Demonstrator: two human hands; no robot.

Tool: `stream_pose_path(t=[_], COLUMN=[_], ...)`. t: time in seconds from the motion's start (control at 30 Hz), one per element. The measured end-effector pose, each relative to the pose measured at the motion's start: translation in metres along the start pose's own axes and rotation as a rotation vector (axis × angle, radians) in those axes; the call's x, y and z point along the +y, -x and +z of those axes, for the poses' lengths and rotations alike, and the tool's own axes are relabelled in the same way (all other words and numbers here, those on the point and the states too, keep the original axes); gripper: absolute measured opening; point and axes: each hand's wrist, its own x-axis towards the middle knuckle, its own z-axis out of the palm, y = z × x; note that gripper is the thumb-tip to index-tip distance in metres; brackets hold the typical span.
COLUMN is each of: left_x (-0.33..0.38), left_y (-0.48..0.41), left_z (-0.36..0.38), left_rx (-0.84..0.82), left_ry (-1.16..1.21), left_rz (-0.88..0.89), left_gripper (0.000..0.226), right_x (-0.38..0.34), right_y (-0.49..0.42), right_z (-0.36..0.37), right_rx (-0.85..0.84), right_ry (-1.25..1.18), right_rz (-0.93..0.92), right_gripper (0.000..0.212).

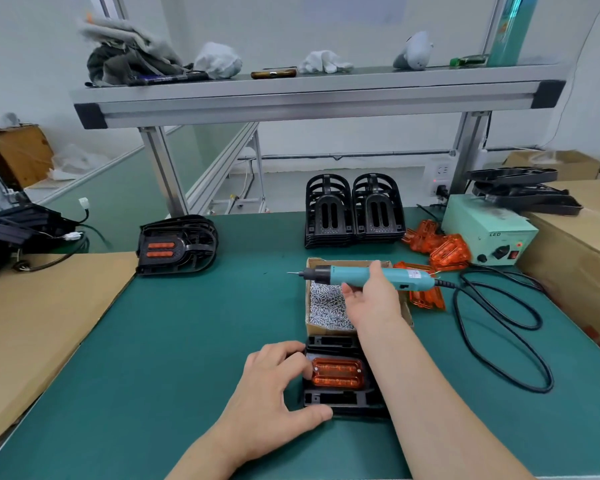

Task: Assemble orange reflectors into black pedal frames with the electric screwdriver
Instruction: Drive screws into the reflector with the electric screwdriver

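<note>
A black pedal frame (340, 398) lies on the green mat near the front edge, with an orange reflector (336, 372) seated in it. My left hand (274, 389) grips the frame's left side, thumb at its front edge and fingertips at the reflector's left end. My right hand (373, 299) holds the teal electric screwdriver (364, 273) level above a cardboard box of screws (326, 303), its bit pointing left.
Two stacks of black frames (354, 209) stand at the back. A finished frame stack (177, 244) lies at left. Loose orange reflectors (440, 247) sit by the green power supply (489, 233). The black cord (499, 327) loops at right. Cardboard borders both sides.
</note>
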Motion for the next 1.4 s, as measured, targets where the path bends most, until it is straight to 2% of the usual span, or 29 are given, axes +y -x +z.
stream_pose_path(t=[0.17,0.53,0.63,0.73,0.87,0.97,1.03,1.13,1.2,1.27,1.4], left_x=[0.000,-0.004,-0.005,-0.005,-0.006,-0.006,-0.006,-0.006,-0.006,-0.006,-0.005], left_y=[0.000,-0.001,-0.001,0.000,0.000,0.000,0.001,0.001,0.001,0.001,0.002], left_z=[0.001,0.001,0.002,0.002,0.002,0.002,0.002,0.003,0.003,0.002,0.003], left_rx=[-0.013,0.007,0.003,0.007,0.012,0.010,0.013,0.020,0.023,0.022,0.024], left_ry=[0.001,-0.015,-0.009,-0.003,0.000,0.001,0.004,0.008,0.014,0.016,0.021], left_rz=[-0.007,0.008,0.004,0.007,0.004,0.016,0.019,0.026,0.027,0.027,0.029], left_gripper=[0.045,0.045,0.044,0.045,0.045,0.044,0.044,0.042,0.042,0.040,0.039], right_x=[0.005,-0.006,-0.009,-0.009,-0.006,-0.011,-0.014,-0.021,-0.027,-0.033,-0.038], right_y=[-0.005,0.009,0.022,0.041,0.066,0.074,0.070,0.063,0.060,0.058,0.057], right_z=[-0.002,-0.011,-0.018,-0.032,-0.050,-0.066,-0.081,-0.102,-0.112,-0.120,-0.129], right_rx=[-0.010,-0.080,-0.106,-0.130,-0.244,-0.392,-0.379,-0.237,-0.147,-0.097,-0.127], right_ry=[-0.054,-0.160,-0.083,0.019,0.445,1.044,1.406,1.651,1.716,1.780,1.828], right_rz=[0.054,0.100,0.082,-0.003,-0.295,-0.602,-0.783,-0.962,-0.969,-0.898,-0.739], right_gripper=[0.043,0.043,0.034,0.037,0.023,0.014,0.009,0.009,0.012,0.016,0.018])
